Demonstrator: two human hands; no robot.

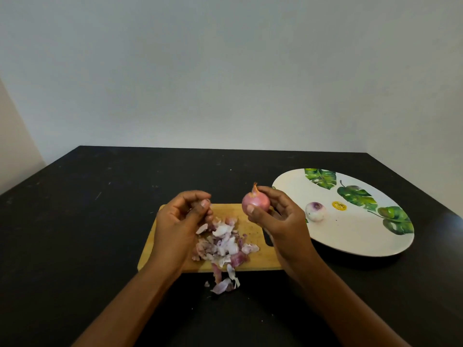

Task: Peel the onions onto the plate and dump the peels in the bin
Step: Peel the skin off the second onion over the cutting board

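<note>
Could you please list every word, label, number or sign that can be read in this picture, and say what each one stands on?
Yellow sticker on the plate: dark print, too small and blurred to read.
No other writing shows on the cutting board, the held onion, the peeled onion or the table.

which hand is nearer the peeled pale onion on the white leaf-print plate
Right. The right hand, gripping a pink unpeeled onion, is just left of the peeled pale onion; the left hand is farther left, over the wooden cutting board.
</note>
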